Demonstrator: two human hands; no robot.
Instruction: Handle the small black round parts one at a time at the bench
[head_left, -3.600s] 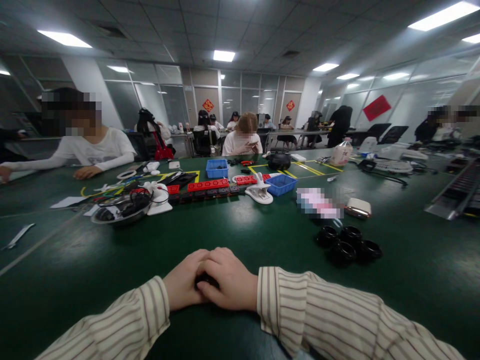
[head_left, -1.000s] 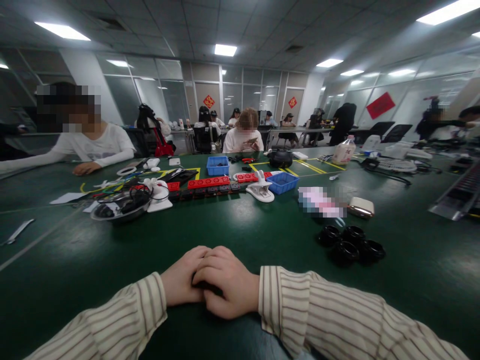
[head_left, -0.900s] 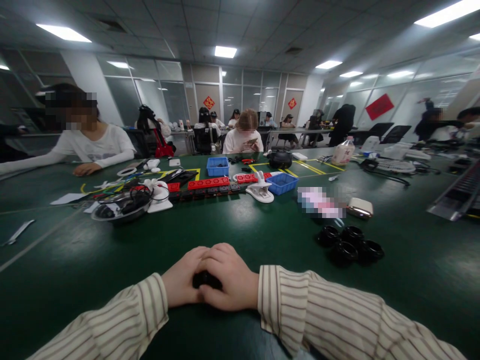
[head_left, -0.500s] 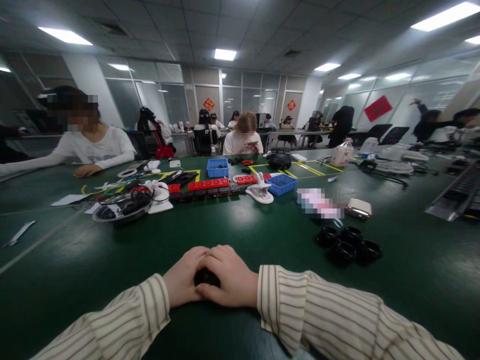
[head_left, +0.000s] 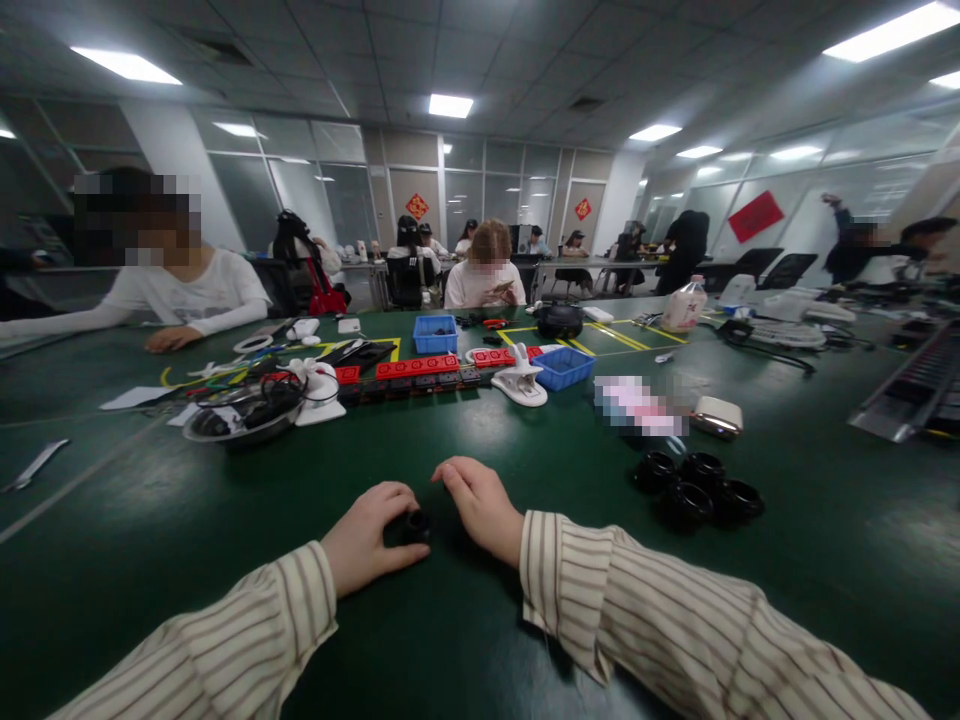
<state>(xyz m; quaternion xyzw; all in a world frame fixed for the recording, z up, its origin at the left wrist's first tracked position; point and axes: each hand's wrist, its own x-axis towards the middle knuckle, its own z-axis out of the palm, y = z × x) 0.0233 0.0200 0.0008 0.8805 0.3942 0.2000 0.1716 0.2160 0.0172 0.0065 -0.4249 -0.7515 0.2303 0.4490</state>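
Note:
My left hand (head_left: 373, 540) rests on the green table, thumb and fingers curved round a small black round part (head_left: 418, 525) with a hollow top. A short gap to the right, my right hand (head_left: 484, 505) is held with its fingers bent and pressed together. Whatever may be inside those fingers is hidden. Several black round hollow parts (head_left: 688, 503) stand grouped on the table to the right of my right hand.
Beyond my hands lie a row of red-topped black blocks (head_left: 417, 368), a white clip (head_left: 520, 385), a blue bin (head_left: 564, 368) and a bowl of cables (head_left: 244, 425). A wrench (head_left: 39, 465) lies far left. A person (head_left: 187, 285) sits at the left, another (head_left: 486, 275) opposite.
Both hands were together over the black part. My right hand has lifted off it and moved away to the right and forward; my left hand stays round the part.

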